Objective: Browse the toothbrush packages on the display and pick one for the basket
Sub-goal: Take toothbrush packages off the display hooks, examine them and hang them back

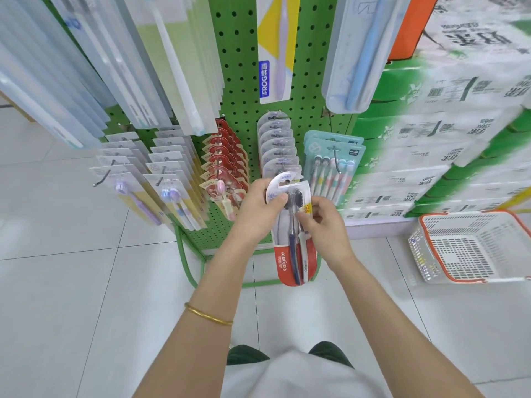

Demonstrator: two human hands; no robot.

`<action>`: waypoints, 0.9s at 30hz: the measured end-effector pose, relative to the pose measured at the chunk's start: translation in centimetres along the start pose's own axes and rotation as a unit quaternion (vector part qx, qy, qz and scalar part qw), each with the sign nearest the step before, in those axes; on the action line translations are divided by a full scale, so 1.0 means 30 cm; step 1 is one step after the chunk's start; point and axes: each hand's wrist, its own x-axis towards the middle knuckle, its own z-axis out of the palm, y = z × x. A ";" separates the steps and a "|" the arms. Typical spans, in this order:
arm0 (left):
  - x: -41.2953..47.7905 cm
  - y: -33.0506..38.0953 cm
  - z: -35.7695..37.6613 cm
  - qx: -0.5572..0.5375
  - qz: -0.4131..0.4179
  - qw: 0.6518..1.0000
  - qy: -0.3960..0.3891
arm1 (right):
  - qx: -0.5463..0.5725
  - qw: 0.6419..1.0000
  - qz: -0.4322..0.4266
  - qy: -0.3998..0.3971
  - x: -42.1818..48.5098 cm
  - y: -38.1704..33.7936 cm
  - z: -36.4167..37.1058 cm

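A person's left hand (pixel 255 208) gripped the upper part of a Colgate toothbrush package (pixel 290 254), thumb pressed on the clear front and fingers curled behind it. The right hand (pixel 324 222) pinched the package's right edge beside a yellow sticker, fingers closed on it. The package hung upright between the two hands, with its hanger tab at the front of a row of matching packages (pixel 277 145) on a hook of the green pegboard display (pixel 238 67). Whether the tab was free of the hook could not be told.

Just right of the package hung a teal multi-brush pack (pixel 333 168), and to the left, a row of red packages (pixel 227 159). A white basket (pixel 425 259) with an orange rim sat on the tiled floor, well apart to the right.

Likely risks: if the tab was caught, a sideways tug could tear it or drag the packages behind it forward off the hook. The slick plastic might slip from a fingertip pinch. Swinging right toward the basket could brush the teal pack. A toss from that far could miss the basket.
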 end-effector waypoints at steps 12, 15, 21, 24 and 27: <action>0.061 0.025 -0.040 0.146 0.055 0.985 0.074 | 0.050 0.998 0.043 -0.021 0.102 0.065 0.012; 0.085 0.041 -0.054 0.199 0.081 0.973 0.085 | 0.047 0.997 0.056 -0.022 0.126 0.073 0.018; 0.166 0.068 -0.078 0.337 0.143 0.924 0.106 | 0.018 0.999 0.045 -0.010 0.192 0.075 0.034; 0.214 0.088 -0.073 0.401 0.152 0.898 0.092 | -0.031 0.999 0.031 -0.002 0.233 0.066 0.047; 0.256 0.096 -0.056 0.434 0.161 0.884 0.070 | -0.066 0.997 0.026 -0.006 0.261 0.066 0.057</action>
